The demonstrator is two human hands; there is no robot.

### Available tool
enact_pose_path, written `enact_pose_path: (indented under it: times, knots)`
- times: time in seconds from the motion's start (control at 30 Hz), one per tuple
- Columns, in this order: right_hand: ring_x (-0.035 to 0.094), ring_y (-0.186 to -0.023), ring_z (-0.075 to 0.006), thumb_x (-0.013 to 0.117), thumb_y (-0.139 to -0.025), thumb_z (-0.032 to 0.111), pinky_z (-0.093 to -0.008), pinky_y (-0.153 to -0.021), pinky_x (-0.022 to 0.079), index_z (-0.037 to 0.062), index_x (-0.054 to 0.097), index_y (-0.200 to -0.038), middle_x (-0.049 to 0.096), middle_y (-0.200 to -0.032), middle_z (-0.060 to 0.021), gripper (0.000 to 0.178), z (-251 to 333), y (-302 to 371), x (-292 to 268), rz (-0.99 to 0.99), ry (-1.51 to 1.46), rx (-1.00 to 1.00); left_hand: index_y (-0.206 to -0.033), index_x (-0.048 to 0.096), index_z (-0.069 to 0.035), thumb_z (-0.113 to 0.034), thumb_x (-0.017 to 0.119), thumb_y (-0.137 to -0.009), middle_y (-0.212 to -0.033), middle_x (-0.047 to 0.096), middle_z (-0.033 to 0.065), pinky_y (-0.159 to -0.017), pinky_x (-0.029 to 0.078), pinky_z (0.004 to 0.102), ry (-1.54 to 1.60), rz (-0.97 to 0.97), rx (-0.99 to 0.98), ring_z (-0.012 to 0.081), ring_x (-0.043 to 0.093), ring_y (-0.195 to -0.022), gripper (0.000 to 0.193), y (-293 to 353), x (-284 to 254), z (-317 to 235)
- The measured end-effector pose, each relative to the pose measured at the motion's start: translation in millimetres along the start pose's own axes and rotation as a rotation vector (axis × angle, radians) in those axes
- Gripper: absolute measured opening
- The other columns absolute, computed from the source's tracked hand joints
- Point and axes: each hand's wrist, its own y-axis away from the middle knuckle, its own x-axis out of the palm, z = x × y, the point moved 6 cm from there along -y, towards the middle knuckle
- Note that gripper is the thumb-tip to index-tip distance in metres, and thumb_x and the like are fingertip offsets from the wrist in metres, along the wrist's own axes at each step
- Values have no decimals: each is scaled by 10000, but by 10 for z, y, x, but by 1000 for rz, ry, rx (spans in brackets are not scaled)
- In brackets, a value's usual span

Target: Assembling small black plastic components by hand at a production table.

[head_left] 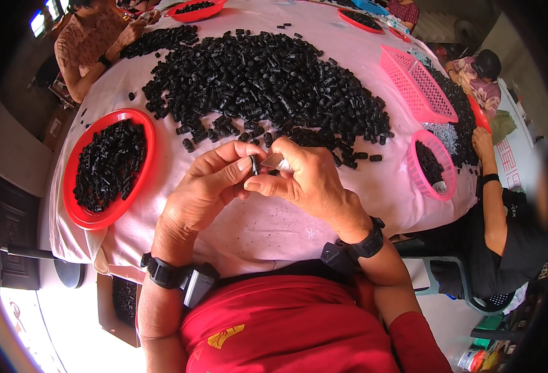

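Over the near part of the cloth-covered table, my two hands meet. My left hand [204,183] pinches a small black plastic cap-like piece [254,164] between thumb and fingertips. Closed around a small flat metal blade [272,161] with something white at its grip is my right hand [316,181]. The blade's tip points at the black piece, close beside it; whether they touch I cannot tell. Just beyond my fingers spreads a large heap of similar black pieces [249,81].
A red round tray [150,146] of black pieces stands at left. To the right are a pink rectangular basket [418,84] and a pink round basket [415,171] with black pieces inside. Other people sit around the table; one arm [494,211] reaches in at right. Dark specks dot the pink cloth [249,239].
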Motion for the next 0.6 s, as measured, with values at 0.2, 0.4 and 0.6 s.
enact_pose_path:
  times: [0.2,0.4,0.6]
  knots:
    - [678,-593,-224,804,-747,452,-326,-497,514,38,576,-849,673,-717,-95,483,-2,1,27,7,88,-59,-1170,610,-74,-172,574,-982,-980,641,-17,-703,459,186,-22,1,-3,40,572,-808,215,-7,-15,39]
    - [642,-555,-271,756,-744,548,-369,-487,479,49,583,-796,629,-633,-121,530,14,-2,17,-48,116,-63,-1169,614,-67,-174,570,-984,-966,636,-25,-669,439,175,-54,-13,7,25,551,-770,218,-11,-10,36]
    - [636,-540,-256,741,-748,565,-359,-471,475,58,575,-772,619,-618,-106,533,15,1,21,-60,158,-91,-1168,616,-61,-183,570,-985,-962,634,-30,-659,420,170,-53,20,24,20,536,-766,225,-13,9,30]
